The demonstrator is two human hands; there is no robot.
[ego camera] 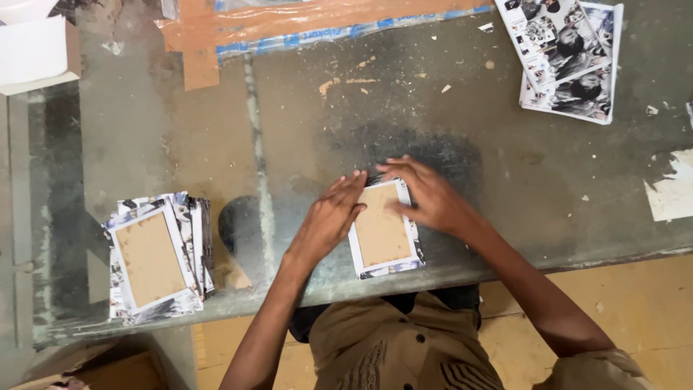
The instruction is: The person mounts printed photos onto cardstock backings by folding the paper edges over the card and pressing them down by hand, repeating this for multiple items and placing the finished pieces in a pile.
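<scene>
A small brown board panel, wrapped at its edges in printed paper, lies face down on the scratched glass table. My left hand rests flat along its left edge. My right hand presses on its top right corner, fingers spread. Neither hand grips it; both press on it.
A stack of similar paper-wrapped brown panels sits at the left near the table's front edge. Loose printed photo sheets lie at the far right. Brown tape strips run along the back. A white box stands at the far left corner.
</scene>
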